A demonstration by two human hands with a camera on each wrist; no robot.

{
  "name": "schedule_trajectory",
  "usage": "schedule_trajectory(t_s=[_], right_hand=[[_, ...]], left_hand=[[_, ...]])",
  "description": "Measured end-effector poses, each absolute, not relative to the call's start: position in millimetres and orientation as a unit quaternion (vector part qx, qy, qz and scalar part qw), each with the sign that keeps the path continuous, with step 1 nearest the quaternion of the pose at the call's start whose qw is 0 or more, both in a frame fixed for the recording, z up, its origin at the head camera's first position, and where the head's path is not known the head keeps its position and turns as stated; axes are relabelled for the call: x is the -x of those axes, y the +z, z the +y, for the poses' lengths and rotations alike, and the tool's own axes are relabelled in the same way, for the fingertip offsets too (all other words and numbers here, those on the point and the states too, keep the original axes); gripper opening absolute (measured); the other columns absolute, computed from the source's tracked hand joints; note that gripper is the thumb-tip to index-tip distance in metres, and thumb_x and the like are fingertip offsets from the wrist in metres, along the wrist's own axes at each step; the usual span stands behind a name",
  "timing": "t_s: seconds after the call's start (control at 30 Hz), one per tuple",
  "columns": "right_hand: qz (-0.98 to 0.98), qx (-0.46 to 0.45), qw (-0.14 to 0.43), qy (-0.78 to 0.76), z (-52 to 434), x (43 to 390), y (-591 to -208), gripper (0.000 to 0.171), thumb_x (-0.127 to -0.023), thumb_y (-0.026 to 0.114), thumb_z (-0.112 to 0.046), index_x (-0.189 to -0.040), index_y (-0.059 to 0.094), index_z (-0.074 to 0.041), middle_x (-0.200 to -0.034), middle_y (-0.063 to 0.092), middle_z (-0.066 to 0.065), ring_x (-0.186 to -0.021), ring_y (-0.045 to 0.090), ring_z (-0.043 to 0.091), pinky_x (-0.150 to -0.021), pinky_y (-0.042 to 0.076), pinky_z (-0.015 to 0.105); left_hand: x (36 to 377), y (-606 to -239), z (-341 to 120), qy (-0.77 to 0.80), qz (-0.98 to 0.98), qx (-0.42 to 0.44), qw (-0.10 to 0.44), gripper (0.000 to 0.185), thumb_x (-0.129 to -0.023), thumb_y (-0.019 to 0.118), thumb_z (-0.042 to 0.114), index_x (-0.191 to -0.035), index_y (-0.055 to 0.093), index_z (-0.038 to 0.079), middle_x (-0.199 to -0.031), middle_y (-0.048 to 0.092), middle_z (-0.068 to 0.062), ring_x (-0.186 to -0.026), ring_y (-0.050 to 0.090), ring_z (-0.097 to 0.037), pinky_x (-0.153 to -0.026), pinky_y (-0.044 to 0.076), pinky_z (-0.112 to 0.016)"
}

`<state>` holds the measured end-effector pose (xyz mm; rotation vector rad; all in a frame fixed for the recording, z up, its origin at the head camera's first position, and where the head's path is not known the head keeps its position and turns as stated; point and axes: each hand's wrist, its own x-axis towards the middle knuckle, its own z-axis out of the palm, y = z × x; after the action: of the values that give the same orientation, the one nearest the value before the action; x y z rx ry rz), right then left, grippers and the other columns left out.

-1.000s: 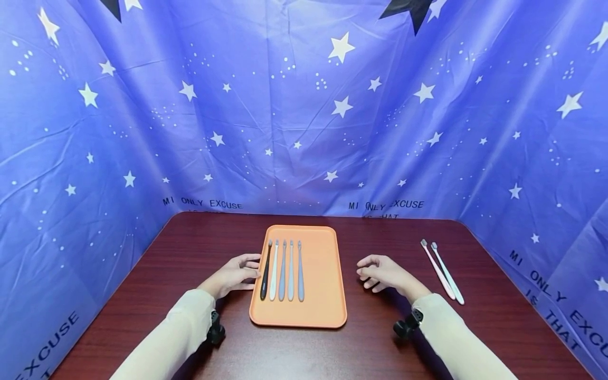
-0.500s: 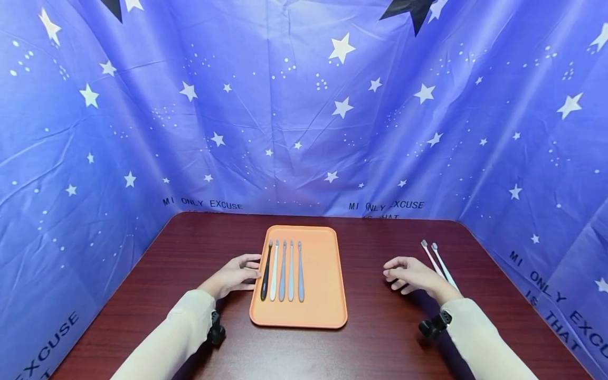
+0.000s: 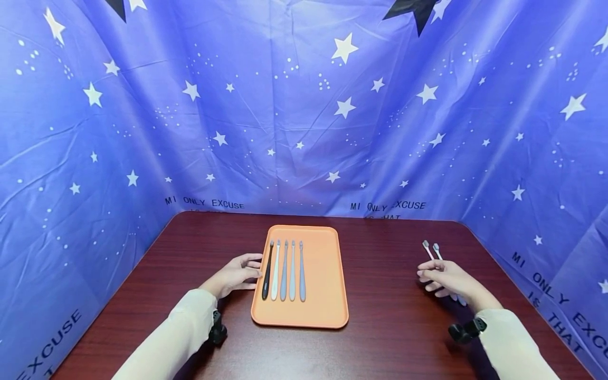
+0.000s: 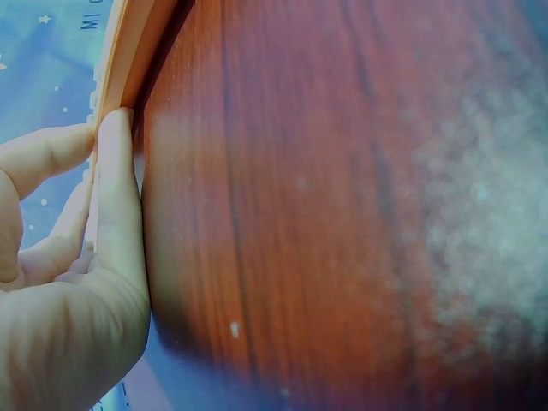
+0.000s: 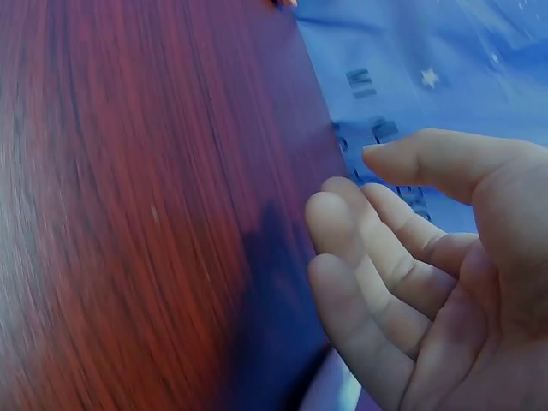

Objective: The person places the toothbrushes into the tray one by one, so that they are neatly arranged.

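An orange tray [image 3: 323, 274] lies on the dark wooden table [image 3: 389, 316] with several toothbrushes [image 3: 284, 270] side by side in its left half: one black, one white, the others grey-blue. My left hand [image 3: 236, 275] rests open on the table, fingertips against the tray's left rim [image 4: 128, 60]. Two more toothbrushes [image 3: 432, 249], pink and white, lie at the right; only their heads show above my right hand [image 3: 446, 278]. That hand hovers over their handles with loosely bent fingers [image 5: 385, 257], holding nothing.
Blue star-printed cloth [image 3: 304, 105] walls the table on the left, back and right. The table's bare wood [image 3: 389, 264] stretches between the tray and the two loose toothbrushes. Small black wrist cameras [image 3: 217, 330] sit at both cuffs.
My right hand has slid to the right across the table, from beside the tray to over the two loose toothbrushes. The left hand and the tray have stayed put.
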<state>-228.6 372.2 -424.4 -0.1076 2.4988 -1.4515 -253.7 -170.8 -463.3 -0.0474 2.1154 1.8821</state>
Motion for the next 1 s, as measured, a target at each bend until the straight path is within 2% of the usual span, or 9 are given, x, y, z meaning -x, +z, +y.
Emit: schedule_trajectory(t_s=[0.2,0.43,0.7,1.0], right_hand=[[0.846,0.010,0.098,-0.523,393.1,222.7,-427.2,0.049,-0.101,0.057,-0.017,-0.131,0.044,0.019,-0.104,0.072,0.010,-0.073,0.067,0.014,-0.060,0.058,0.031],[0.851,-0.025,0.050,-0.522,406.4,218.2,-432.9,0.046,-0.100,0.059,-0.014,-0.126,0.046,0.022,-0.093,0.072,0.004,-0.070,0.067,0.015,-0.061,0.060,0.034],[0.872,-0.050,0.017,-0.487,413.1,216.7,-437.5,0.049,-0.097,0.063,-0.014,-0.126,0.047,0.023,-0.084,0.071,0.007,-0.069,0.068,0.013,-0.060,0.060,0.033],[0.895,-0.058,0.003,-0.443,413.9,221.5,-435.9,0.049,-0.095,0.068,-0.018,-0.123,0.052,0.019,-0.088,0.073,0.011,-0.071,0.069,0.014,-0.058,0.058,0.033]], left_hand=[[254.2,-462.0,-171.4,0.656,0.737,0.019,0.158,0.060,-0.090,0.067,-0.003,-0.146,0.046,0.004,-0.127,0.055,-0.018,-0.098,0.066,-0.023,-0.081,0.060,-0.044],[255.3,-463.0,-171.3,0.658,0.736,0.018,0.159,0.059,-0.091,0.066,-0.003,-0.146,0.047,0.003,-0.125,0.056,-0.018,-0.097,0.066,-0.023,-0.081,0.060,-0.044],[254.9,-463.6,-171.3,0.655,0.738,0.023,0.159,0.059,-0.091,0.068,-0.002,-0.146,0.047,0.004,-0.125,0.055,-0.018,-0.097,0.066,-0.023,-0.080,0.060,-0.043],[255.5,-464.8,-171.3,0.658,0.736,0.024,0.159,0.059,-0.090,0.067,-0.003,-0.145,0.047,0.004,-0.125,0.056,-0.018,-0.097,0.066,-0.023,-0.080,0.060,-0.044]])
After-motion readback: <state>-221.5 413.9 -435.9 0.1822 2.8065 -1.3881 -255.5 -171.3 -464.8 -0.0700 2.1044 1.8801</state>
